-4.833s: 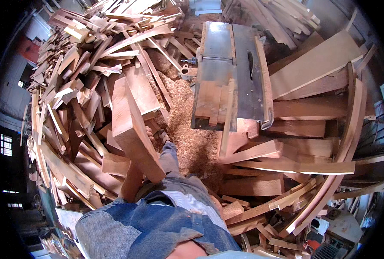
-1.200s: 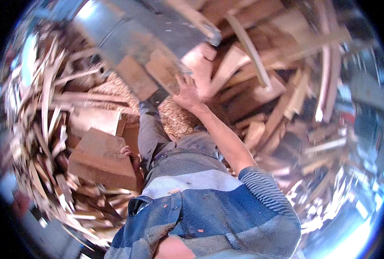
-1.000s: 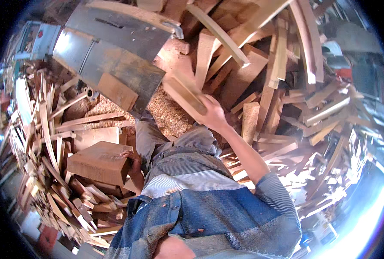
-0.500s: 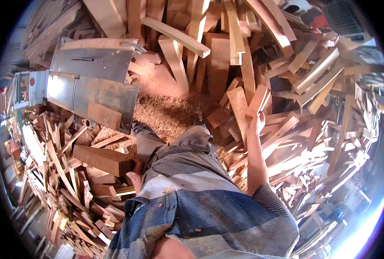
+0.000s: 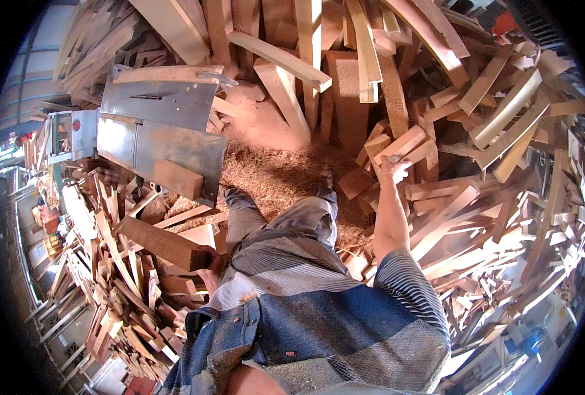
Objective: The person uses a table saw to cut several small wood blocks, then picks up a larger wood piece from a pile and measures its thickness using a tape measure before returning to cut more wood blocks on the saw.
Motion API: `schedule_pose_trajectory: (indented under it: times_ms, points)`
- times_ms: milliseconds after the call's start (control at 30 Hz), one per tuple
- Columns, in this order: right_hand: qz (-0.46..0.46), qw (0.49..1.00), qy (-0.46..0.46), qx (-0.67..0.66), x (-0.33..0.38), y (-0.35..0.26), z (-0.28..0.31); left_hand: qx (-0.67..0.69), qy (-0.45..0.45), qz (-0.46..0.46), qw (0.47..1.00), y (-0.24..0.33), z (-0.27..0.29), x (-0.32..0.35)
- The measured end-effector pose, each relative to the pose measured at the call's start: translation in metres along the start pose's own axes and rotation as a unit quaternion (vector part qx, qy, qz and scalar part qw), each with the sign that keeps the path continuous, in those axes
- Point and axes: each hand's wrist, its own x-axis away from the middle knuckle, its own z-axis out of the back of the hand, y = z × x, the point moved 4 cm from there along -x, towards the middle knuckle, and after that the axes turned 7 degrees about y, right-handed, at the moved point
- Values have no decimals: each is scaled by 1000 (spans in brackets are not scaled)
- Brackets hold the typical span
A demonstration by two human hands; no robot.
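My left hand [image 5: 209, 264] is closed on the near end of a thick, dark brown wood block [image 5: 161, 243], held low beside my left leg. My right arm is stretched forward and to the right. At its end my right hand [image 5: 396, 171] grips the lower edge of a short, pale wood block [image 5: 399, 143], with some fingers sticking out to the side. Another short piece of wood lies close against that block; whether the hand touches it cannot be made out. To the left stands a machine with a grey metal table [image 5: 157, 125], and a reddish board [image 5: 178, 178] rests on its near corner.
Long timbers [image 5: 279, 59] lean and lie across the far side. Heaped offcuts [image 5: 463, 217] fill the right, and another scrap pile [image 5: 118, 283] lies at the left. Wood shavings [image 5: 273, 171] cover the floor around my feet. A light strip of wood [image 5: 167, 74] lies along the machine's far edge.
My right hand has turned, tilting the short block to a flatter slant with its fingers more spread. The left hand still holds the thick block. The whole view has shifted slightly.
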Motion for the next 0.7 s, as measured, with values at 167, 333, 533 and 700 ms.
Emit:
schedule_pose_trajectory:
  times_ms: [167, 333, 533, 700]
  points:
    - [3, 999, -27, -46, 3, -3, 30, -14, 14, -26, 999, -4, 9, -3]
    - [21, 999, -46, 3, -17, -24, 45, -18, 27, -50, 998, -12, 17, -13]
    - [328, 942, 63, 34, 80, -33, 42, -2, 37, -130, 991, -24, 2, -19]
    - [638, 727, -253, -13, 313, -104, -17, 122, 107, -95, 982, -30, 7, -12]
